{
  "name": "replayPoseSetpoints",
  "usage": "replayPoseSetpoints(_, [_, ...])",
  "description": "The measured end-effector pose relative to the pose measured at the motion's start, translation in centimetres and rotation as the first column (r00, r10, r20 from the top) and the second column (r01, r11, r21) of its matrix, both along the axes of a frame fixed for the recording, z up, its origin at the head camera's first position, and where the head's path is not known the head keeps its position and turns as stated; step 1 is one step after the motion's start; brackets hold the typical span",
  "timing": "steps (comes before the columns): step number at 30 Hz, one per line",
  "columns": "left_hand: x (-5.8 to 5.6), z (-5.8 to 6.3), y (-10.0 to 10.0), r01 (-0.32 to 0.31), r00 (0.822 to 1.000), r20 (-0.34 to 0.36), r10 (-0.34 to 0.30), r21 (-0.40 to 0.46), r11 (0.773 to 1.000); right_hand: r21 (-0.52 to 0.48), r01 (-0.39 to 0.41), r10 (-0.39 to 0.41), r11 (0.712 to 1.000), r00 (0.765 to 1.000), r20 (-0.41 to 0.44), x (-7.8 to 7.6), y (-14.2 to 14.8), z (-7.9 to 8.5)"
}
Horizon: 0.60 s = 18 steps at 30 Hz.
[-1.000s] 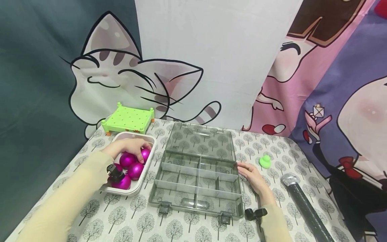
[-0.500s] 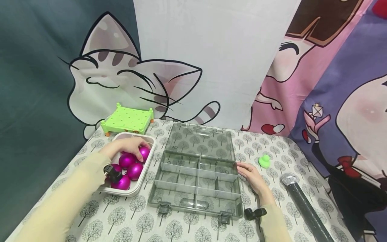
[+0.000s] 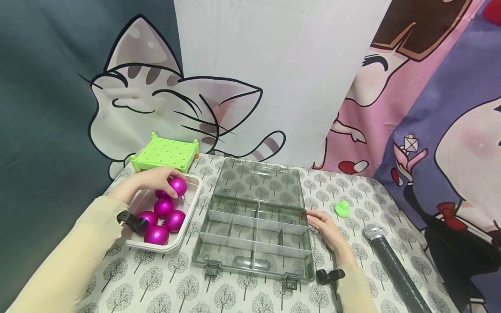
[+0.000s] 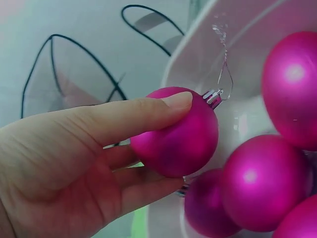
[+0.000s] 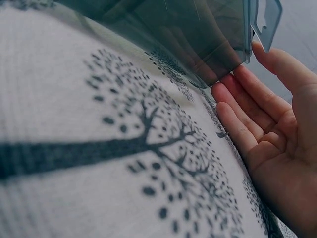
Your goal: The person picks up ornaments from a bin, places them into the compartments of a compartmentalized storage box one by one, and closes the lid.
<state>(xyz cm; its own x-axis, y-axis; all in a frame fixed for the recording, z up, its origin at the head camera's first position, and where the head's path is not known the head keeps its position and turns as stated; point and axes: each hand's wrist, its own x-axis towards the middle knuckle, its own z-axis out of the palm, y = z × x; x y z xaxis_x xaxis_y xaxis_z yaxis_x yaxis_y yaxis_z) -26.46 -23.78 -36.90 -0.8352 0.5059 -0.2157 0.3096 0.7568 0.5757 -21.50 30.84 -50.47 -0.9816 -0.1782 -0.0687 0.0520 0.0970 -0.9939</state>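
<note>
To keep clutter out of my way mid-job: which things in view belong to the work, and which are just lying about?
Apparently part of the job:
held magenta ball, gripped by the left hand
other magenta balls, in the white tub
grey divided box, touched by the right hand

Apparently lying about:
green stand, behind the white tub
small green toy
microphone

You've got a printed fabric backdrop (image 3: 274, 65) hanging behind your desk (image 3: 247, 293), dark teal on your left, pale grey in the middle, then pink and purple over on your right. A big striped cartoon cat (image 3: 148, 95) spreads across the teal and grey bit. The desk's wearing a whitish cloth (image 3: 184, 265) covered in dark trees (image 3: 151, 277), and the light looks pretty soft and even.
</note>
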Motion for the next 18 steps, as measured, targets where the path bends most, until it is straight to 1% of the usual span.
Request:
replayPoseSetpoints(4, [0.4, 1.1, -0.1, -0.044, 0.997, -0.069, 0.046, 0.024, 0.999, -0.019, 0.0, 0.0, 1.0, 1.0, -0.006, 0.0, -0.1, 0.0])
replayPoseSetpoints(6, [0.6, 1.7, 0.1, -0.071, 0.992, -0.106, 0.075, 0.043, 0.997, -0.025, -0.003, 0.003, 1.0, 1.0, -0.011, 0.0, 0.0, 0.0])
replayPoseSetpoints(9, [0.9, 2.5, 0.8, -0.094, 0.981, -0.16, 0.107, 0.087, 0.992, -0.033, -0.016, 0.015, 0.999, 1.0, -0.02, 0.0, 0.1, 0.0])
replayPoseSetpoints(14, [1.2, 3.8, 2.7, -0.127, 0.965, -0.208, 0.161, 0.17, 0.977, -0.05, -0.012, 0.011, 0.999, 1.0, -0.019, 0.0, 0.1, -0.1])
replayPoseSetpoints(18, [1.3, 4.5, 5.1, -0.135, 0.951, -0.242, 0.19, 0.224, 0.965, -0.044, -0.011, 0.01, 0.999, 1.0, -0.018, -0.1, 0.1, -0.2])
